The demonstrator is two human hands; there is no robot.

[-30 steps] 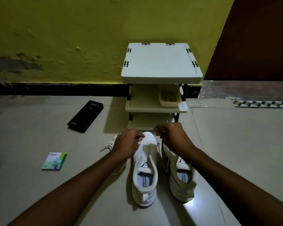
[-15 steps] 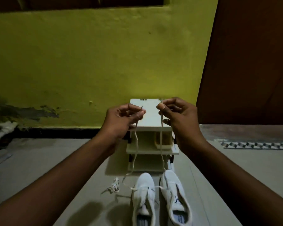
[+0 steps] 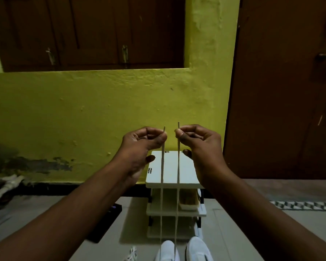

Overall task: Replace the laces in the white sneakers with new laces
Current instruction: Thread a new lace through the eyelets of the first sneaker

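Two white sneakers stand side by side at the bottom edge, the left sneaker [image 3: 167,250] and the right sneaker [image 3: 199,248], only their toes showing. A pale lace [image 3: 162,185] runs up in two taut strands from the left sneaker. My left hand [image 3: 141,146] pinches the tip of the left strand between thumb and forefinger. My right hand [image 3: 198,142] pinches the tip of the right strand the same way. Both hands are raised high in front of the wall, close together. A loose old lace [image 3: 131,256] lies on the floor left of the sneakers.
A small white shelf rack [image 3: 174,182] stands against the yellow wall just behind the sneakers, with a tray [image 3: 189,202] on its middle shelf. A black box [image 3: 105,225] lies on the tiled floor to the left. A brown door [image 3: 282,91] fills the right.
Both hands have lifted from the left sneaker's toe up to head height, drawing the two lace ends taut and level. The view has tilted up, so the sneakers have dropped to the bottom edge.
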